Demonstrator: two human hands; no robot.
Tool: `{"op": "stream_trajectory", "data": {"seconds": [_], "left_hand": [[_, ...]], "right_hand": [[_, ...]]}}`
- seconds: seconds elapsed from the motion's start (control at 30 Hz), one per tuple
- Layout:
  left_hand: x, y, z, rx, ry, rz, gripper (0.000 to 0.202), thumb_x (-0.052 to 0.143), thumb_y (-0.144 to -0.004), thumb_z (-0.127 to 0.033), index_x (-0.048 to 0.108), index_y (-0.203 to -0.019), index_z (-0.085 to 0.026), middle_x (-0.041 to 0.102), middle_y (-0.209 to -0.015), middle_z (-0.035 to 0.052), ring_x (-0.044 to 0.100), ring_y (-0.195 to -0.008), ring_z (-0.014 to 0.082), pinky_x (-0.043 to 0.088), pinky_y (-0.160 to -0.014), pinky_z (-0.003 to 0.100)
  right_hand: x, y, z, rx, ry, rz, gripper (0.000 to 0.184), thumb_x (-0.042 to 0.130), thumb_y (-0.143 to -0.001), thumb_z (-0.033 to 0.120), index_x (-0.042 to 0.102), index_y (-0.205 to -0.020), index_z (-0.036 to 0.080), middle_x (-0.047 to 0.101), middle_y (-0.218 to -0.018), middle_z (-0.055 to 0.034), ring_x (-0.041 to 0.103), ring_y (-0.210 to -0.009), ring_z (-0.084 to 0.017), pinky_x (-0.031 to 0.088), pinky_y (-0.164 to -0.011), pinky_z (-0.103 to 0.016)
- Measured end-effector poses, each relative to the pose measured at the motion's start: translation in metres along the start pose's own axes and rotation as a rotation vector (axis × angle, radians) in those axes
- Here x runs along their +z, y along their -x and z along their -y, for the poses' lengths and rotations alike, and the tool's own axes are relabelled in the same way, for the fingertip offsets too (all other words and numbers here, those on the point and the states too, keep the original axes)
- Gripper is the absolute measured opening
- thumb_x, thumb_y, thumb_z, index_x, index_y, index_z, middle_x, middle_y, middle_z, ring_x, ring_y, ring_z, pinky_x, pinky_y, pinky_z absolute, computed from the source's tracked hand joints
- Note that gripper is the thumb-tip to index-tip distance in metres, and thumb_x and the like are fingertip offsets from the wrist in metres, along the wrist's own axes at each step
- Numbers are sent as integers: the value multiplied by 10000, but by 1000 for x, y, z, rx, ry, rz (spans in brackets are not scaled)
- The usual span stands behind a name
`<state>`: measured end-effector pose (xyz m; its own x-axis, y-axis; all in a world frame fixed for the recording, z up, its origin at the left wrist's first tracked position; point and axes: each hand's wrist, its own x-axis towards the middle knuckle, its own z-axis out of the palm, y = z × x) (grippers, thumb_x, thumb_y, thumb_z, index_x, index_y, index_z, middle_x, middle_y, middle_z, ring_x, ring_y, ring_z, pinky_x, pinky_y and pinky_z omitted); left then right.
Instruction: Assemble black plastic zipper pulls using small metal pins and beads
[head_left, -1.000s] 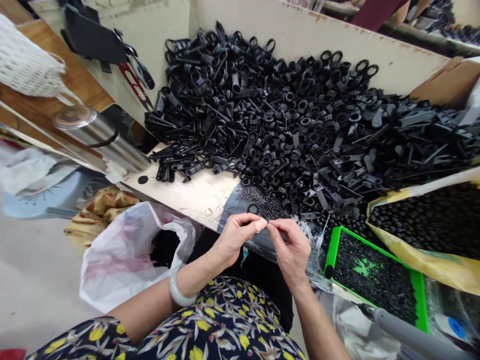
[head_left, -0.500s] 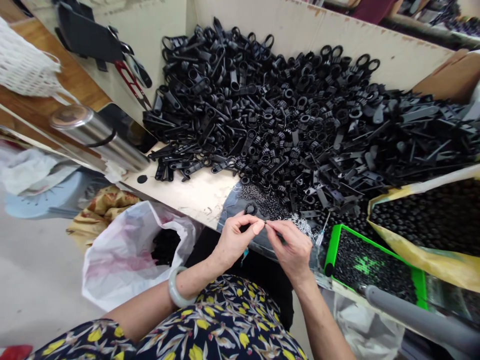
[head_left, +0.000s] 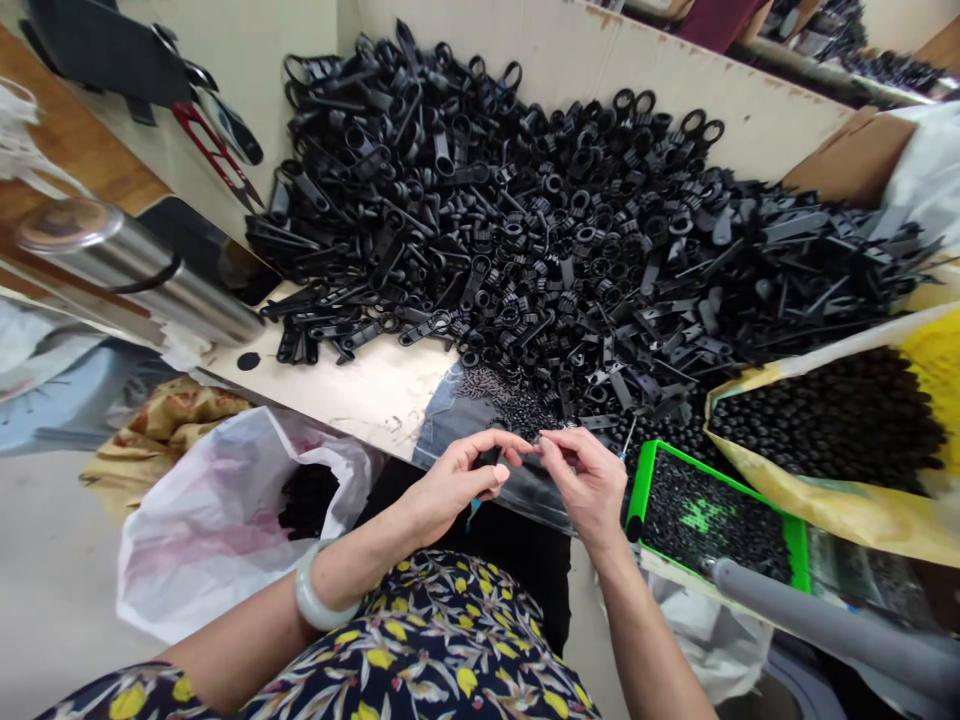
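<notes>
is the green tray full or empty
Not empty: small black pieces cover the green tray, except for a green patch showing in the middle.

One left hand (head_left: 457, 482) and one right hand (head_left: 586, 487) at six o'clock, one green tray (head_left: 637, 490) at four, one steel flask (head_left: 142, 275) at nine, one pair of red snips (head_left: 208, 146) at ten

1. I can read no words, numbers or brands anywhere in front of me.
2. The bright green mark (head_left: 701, 516) inside my green-rimmed tray (head_left: 709, 470) is partly covered and unreadable.
</notes>
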<state>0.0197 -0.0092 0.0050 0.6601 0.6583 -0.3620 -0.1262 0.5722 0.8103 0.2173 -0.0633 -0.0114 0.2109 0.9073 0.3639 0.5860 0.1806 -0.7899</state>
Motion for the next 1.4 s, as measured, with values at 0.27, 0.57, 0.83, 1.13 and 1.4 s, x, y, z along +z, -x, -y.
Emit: {"op": "stream_trajectory", "data": {"seconds": [0.27, 0.57, 0.83, 1.13, 1.4], "left_hand": [[3, 5, -7, -110, 103, -24, 900, 774, -819, -210, 273, -1557, -329, 578, -1043, -5, 550, -718, 88, 401, -673, 260], [-2, 0, 8, -49, 94, -7, 430, 757, -825, -216, 605, -1227, -189, 586, -1027, 12, 536, -757, 103, 417, -715, 287], [-4, -2, 4, -66, 79, -44, 426, 761, -886, -362, 605, -1218, -144, 636, -890, 10, 506, -659, 89, 366, -671, 269], [-2, -4, 7, -30, 14, -64, 416, 698, -915, -445, 647, -1183, -131, 671, -877, 30, 455, -590, 72, 313, -605, 244], [-3, -11, 13, 14, -70, -68, 388, 628, -973, -446, 689, -1152, -107, 697, -870, 50, 440, -561, 69, 301, -552, 242]], "right_hand": [[0, 2, -1, -275, 94, 142, 218, 679, -959, 86, 732, -1101, 242, 796, -934, -32, 743, -800, -160, 611, -742, -287], [4, -3, -3, -480, 229, 214, 250, 681, -960, 71, 684, -1183, 183, 772, -955, -75, 734, -827, -171, 612, -793, -291], [3, -3, -1, -380, 142, 134, 200, 683, -955, 69, 720, -1087, 213, 778, -912, -45, 734, -777, -147, 615, -743, -269], [5, 6, 3, -23, -84, 51, 85, 707, -961, 184, 779, -976, 228, 775, -874, -44, 720, -722, -157, 596, -645, -274], [17, 17, -6, 292, -520, -23, 89, 748, -946, 308, 790, -952, 229, 724, -822, -25, 709, -637, -149, 627, -618, -293]]}}
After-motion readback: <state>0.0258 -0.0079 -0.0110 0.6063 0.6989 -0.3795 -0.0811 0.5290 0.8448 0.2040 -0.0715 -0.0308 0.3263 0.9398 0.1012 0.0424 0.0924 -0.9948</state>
